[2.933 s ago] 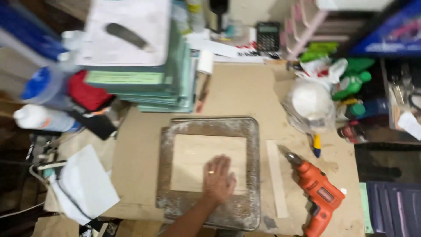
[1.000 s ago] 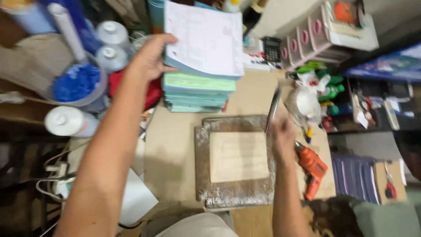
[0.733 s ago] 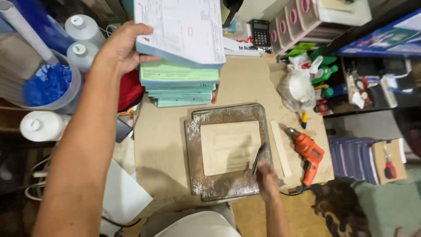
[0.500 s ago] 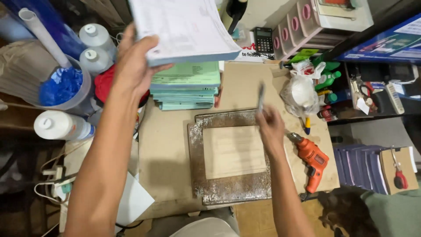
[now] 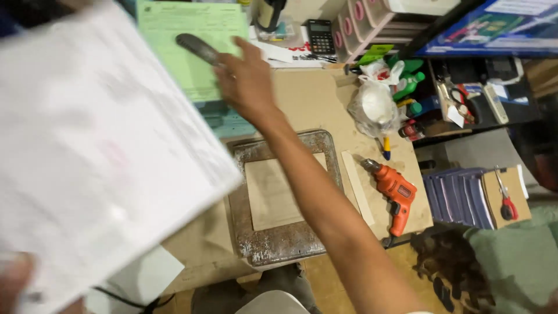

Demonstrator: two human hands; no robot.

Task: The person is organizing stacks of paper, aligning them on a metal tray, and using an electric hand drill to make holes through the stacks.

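The white sheet (image 5: 99, 151) now swings up close, filling the near left, pinched at its bottom corner by the left hand (image 5: 14, 282), fingers mostly hidden. That bares the green paper stack (image 5: 195, 43) beyond the metal frame (image 5: 279, 200), where the right hand (image 5: 247, 75) reaches, fingers closed on a dark tool (image 5: 197, 48).
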